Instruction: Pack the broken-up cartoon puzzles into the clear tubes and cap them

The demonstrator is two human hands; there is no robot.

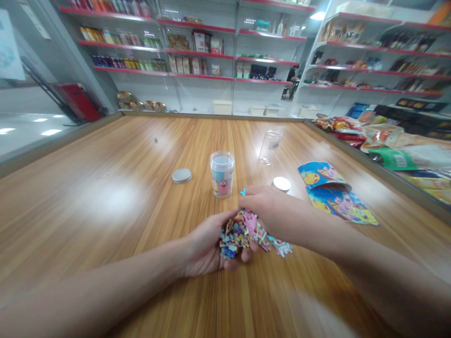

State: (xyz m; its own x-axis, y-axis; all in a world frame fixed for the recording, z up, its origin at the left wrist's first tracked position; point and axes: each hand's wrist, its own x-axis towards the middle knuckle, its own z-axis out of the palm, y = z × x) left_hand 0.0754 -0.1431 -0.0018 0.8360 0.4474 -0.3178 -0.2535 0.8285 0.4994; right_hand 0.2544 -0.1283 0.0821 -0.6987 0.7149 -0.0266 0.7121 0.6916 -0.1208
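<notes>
A heap of small colourful jigsaw puzzle pieces (237, 234) rests in my left hand (207, 244), which is cupped palm up just above the table. My right hand (260, 204) curls over the top of the heap. A light blue piece (243, 192) sticks out at its fingers, most of which are hidden. More pieces (281, 246) lie on the wood under my right wrist. Beyond both hands stands an uncapped clear jar (221, 174) with a cartoon picture on its side.
A silver lid (182, 176) lies left of the jar, another lid (282, 184) to the right. A clear empty jar (270, 146) stands farther back. Folded cartoon-printed sheets (338, 195) lie at right. Snack packets (387, 141) line the right edge; stocked shelves (200, 51) and a distant person (291, 80) are behind.
</notes>
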